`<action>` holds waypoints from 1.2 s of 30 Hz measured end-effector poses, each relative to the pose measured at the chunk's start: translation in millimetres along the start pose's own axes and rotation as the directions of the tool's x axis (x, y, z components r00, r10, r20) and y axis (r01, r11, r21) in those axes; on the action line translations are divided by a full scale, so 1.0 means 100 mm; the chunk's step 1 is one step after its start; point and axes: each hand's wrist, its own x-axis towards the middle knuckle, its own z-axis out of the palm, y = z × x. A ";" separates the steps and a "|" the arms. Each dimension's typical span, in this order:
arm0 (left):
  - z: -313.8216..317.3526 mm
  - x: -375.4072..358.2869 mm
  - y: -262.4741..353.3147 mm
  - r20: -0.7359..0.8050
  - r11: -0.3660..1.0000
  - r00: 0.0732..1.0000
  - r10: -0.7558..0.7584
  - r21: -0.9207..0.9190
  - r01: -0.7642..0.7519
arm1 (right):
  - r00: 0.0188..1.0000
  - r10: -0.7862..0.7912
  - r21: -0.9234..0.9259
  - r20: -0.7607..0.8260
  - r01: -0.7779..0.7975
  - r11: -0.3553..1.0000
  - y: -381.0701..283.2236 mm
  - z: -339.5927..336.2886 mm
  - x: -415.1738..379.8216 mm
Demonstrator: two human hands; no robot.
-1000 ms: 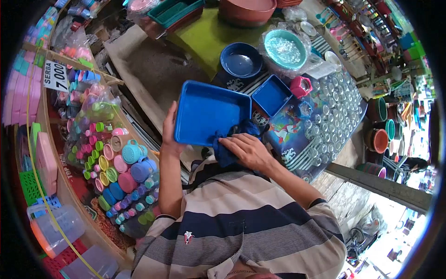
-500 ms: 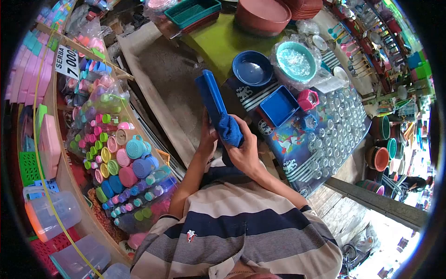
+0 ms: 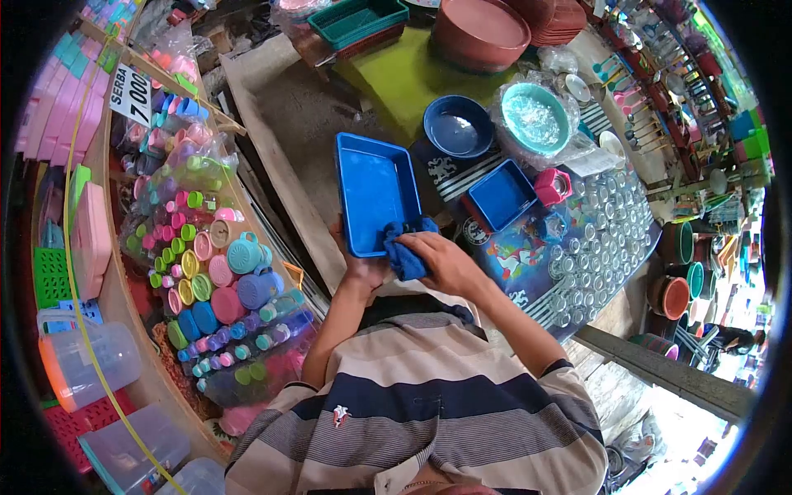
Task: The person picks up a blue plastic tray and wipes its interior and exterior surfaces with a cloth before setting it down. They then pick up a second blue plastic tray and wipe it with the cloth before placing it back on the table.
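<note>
Under blue tray [image 3: 378, 190] | left hand [image 3: 365, 267], seemingly supporting; fingers mostly hidden, closure unclear | right hand [image 3: 443, 262] clasping cloth [image 3: 402, 254]

L hand [image 3: 365, 267] is keeping most of its fingers hidden behind the blue tray [image 3: 375, 186]. Under the R hand's fingertips, w/ R hand [image 3: 441, 261] on top, the blue cloth [image 3: 402, 254] is covering the tray's near R corner. Well beyond the fingers, the reddish stack [image 3: 559, 25] is running off the top edge; far R of them, bkgd goods [image 3: 747, 239] are blurring, too small to ID.
</note>
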 end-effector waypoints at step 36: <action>-0.22 -0.17 -0.33 0.504 0.894 0.863 0.013 0.381 -0.236 | 0.997 0.018 -0.131 -0.080 -0.028 0.991 -0.01 0.22 0.37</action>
